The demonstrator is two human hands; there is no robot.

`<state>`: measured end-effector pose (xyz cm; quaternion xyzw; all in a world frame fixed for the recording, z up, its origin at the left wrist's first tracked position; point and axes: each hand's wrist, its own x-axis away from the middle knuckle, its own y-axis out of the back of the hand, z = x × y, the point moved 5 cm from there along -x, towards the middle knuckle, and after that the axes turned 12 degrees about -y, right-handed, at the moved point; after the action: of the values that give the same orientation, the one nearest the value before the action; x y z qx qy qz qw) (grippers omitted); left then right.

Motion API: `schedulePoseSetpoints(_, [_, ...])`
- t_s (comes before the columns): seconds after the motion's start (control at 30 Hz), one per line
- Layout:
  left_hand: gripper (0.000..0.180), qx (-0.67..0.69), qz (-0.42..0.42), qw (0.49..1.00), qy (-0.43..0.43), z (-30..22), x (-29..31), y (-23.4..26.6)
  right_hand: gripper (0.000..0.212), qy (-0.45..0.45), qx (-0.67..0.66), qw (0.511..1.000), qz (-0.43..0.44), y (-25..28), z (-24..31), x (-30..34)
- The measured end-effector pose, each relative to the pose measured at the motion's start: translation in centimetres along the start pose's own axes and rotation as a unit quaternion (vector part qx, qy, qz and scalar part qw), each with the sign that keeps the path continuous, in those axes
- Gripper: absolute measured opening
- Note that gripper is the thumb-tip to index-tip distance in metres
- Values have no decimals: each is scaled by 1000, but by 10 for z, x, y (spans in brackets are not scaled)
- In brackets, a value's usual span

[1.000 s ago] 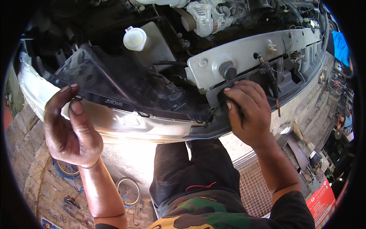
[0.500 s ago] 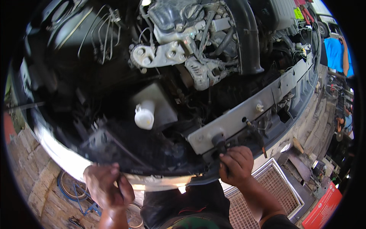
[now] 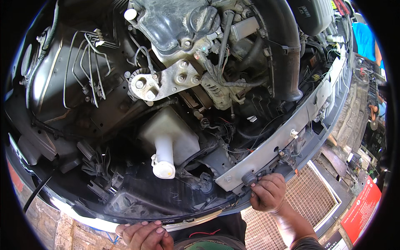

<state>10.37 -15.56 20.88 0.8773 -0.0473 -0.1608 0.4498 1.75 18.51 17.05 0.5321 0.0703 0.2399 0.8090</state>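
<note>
My left hand [image 3: 146, 236] is at the lower edge, its fingers curled together over the pale front bumper edge [image 3: 191, 224]; its palm is hidden. Farther right, my right hand [image 3: 268, 192] is closed in a fist at the lower side of the grey metal crossmember [image 3: 266, 156], just beside a round black rubber stop [image 3: 249, 179]. What those fingers grip is hidden. A dark bracket with a latch-like fitting [image 3: 286, 157] sits just beyond the fist. Between and beyond my hands stands a whitish plastic reservoir [image 3: 177, 133] with a capped filler neck [image 3: 164, 160].
The engine [image 3: 175, 29] with a metal bracket [image 3: 166, 83] fills the far middle, beside a wide black air duct [image 3: 285, 54]. Bent metal pipes [image 3: 89, 62] lie far left. A grille-like panel [image 3: 300, 204] and a red sign [image 3: 361, 210] are at right. A person in blue [image 3: 366, 39] is beyond.
The view has shifted, so the engine bay shows larger and brighter. My left hand now sits lower, at the bumper edge. My right hand stays closed by the crossmember.
</note>
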Motion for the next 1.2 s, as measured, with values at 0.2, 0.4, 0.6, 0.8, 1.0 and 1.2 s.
schedulePoseSetpoints(0.2, [19, 51, 90, 994, 17, 3, -9, 12, 23, -11, 3, 1000, 6, -3, -1, 2])
schedulePoseSetpoints(0.4, [20, 58, 105, 992, 48, 4, -8, 7, 26, -13, -16, 1000, 3, -1, -3, 0])
schedulePoseSetpoints(0.6, [28, 175, 196, 965, 18, 16, -132, -27, 27, 7, -59, 996, -61, 5, -6, 4])
schedulePoseSetpoints(0.8, [35, 224, 493, 838, -76, 32, -217, -206, 24, -17, -84, 988, -130, 15, -14, 16])
schedulePoseSetpoints(1.0, [33, 517, 549, 586, 298, 11, -193, -314, 16, -22, -101, 971, -216, 17, -18, 23])
schedulePoseSetpoints(1.2, [35, 475, 570, 583, 330, -8, -186, -366, 9, -31, -123, 957, -260, 16, -22, 34])
